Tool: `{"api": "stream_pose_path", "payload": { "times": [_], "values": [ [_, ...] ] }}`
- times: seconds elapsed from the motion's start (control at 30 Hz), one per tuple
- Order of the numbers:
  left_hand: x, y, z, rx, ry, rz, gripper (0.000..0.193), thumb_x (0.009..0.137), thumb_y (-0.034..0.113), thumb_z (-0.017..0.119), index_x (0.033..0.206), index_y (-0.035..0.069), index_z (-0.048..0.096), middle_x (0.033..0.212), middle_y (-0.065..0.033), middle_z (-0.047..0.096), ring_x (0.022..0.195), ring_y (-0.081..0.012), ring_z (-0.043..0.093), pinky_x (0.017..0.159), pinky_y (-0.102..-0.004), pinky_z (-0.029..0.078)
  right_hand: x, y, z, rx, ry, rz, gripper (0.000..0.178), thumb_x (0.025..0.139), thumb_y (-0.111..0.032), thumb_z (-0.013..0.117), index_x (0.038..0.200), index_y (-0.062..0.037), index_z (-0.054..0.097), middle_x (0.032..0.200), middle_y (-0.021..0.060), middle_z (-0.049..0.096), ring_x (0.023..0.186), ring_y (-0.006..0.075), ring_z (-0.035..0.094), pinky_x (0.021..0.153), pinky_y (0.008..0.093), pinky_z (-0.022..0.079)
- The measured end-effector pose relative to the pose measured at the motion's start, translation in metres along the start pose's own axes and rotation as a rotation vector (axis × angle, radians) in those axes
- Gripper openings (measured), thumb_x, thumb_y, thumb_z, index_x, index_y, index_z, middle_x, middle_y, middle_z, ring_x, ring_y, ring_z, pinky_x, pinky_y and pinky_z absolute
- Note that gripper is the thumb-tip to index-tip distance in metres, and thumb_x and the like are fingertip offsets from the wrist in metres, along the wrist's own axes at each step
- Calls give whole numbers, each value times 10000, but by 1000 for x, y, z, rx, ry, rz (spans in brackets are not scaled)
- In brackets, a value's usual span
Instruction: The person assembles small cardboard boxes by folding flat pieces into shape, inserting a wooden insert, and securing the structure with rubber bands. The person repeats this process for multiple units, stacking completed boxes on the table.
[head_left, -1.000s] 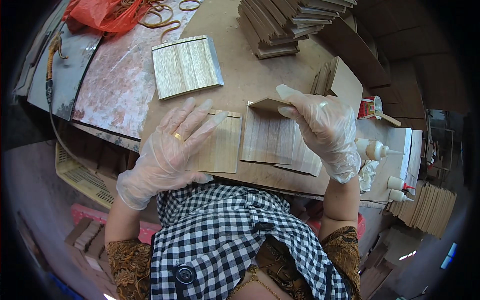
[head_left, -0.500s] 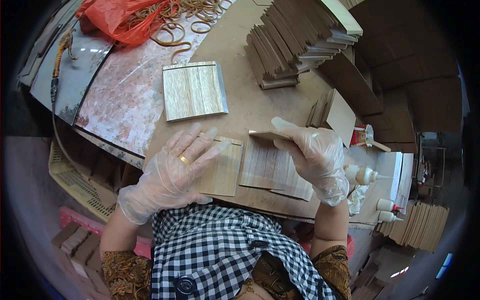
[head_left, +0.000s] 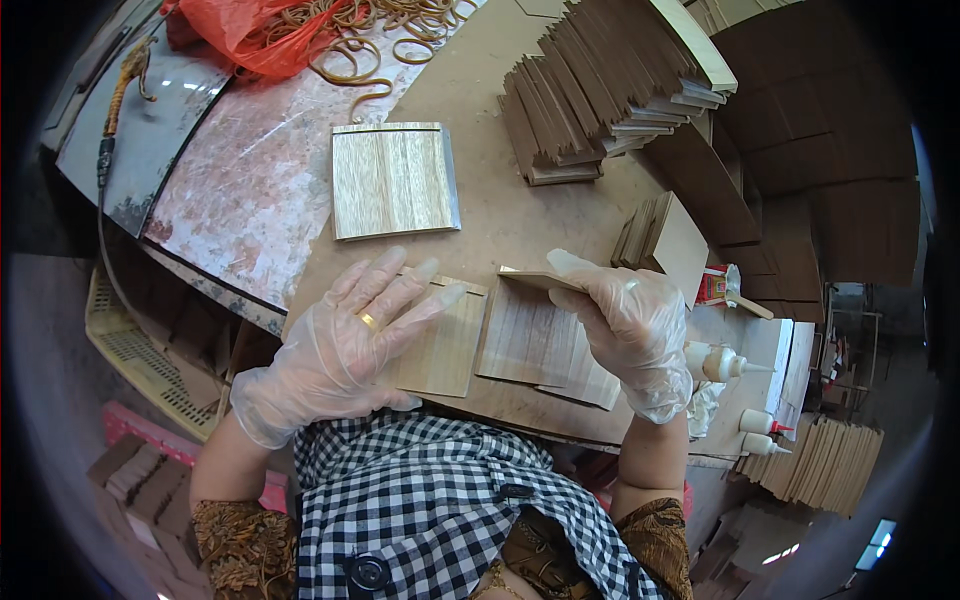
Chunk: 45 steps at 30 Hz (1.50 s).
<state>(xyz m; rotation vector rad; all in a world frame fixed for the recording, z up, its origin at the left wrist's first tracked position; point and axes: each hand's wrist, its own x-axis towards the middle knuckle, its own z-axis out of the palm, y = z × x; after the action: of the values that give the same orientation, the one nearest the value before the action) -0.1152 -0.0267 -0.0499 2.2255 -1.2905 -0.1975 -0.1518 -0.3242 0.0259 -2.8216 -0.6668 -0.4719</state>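
Thin clear gloves cover both hands. My left hand (head_left: 345, 335) is open, its fingers stretched out over the left part of a light wooden panel (head_left: 448, 345) at the table's near edge. My right hand (head_left: 640, 330) pinches a thin brown board (head_left: 537, 278), which is tilted up so that mostly its edge shows. Below that board lies a darker wooden panel (head_left: 520, 335), partly over a paler panel (head_left: 588, 382). Farther back, a pale wooden panel with a dark groove (head_left: 392, 185) lies by itself on the table.
Tall rows of brown boards (head_left: 610, 85) stand at the back right, with a smaller stack (head_left: 683, 243) nearer. A white glue bottle (head_left: 712, 362) lies right of my right hand. Rubber bands (head_left: 352, 62) spill from a red bag (head_left: 248, 35). A yellow crate (head_left: 140, 345) is lower left.
The whole view has shifted slightly. Both hands keep nearly the same pose, with the thin brown board still tilted in my right hand.
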Motion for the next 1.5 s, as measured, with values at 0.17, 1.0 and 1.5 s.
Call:
{"api": "stream_pose_path", "payload": {
  "times": [0.17,1.0,1.5],
  "values": [
    [0,0,1,-7,6,-1,1143,432,411,935,1427,87,475,1523,-160,446,1442,-424,369,1189,-515,321,-3,-1,-1,-5,-47,-14,274,808,-175,800,1052,-118,689,718,64,689,583,262,659,505,370,504],
    [1,-2,-1,-82,9,-20,1210,436,423,918,1509,130,441,1522,-144,447,1439,-395,380,1170,-509,338,15,-2,-6,163,-153,187,152,799,-126,791,930,-88,724,755,118,698,671,300,694,590,376,545],
    [9,4,-18,-90,-78,-59,1269,516,607,853,1545,62,347,1561,-189,387,1476,-446,274,1201,-536,261,15,9,0,122,-147,268,131,798,-150,784,885,-84,711,743,135,673,679,343,664,596,416,529]
  ]
}}
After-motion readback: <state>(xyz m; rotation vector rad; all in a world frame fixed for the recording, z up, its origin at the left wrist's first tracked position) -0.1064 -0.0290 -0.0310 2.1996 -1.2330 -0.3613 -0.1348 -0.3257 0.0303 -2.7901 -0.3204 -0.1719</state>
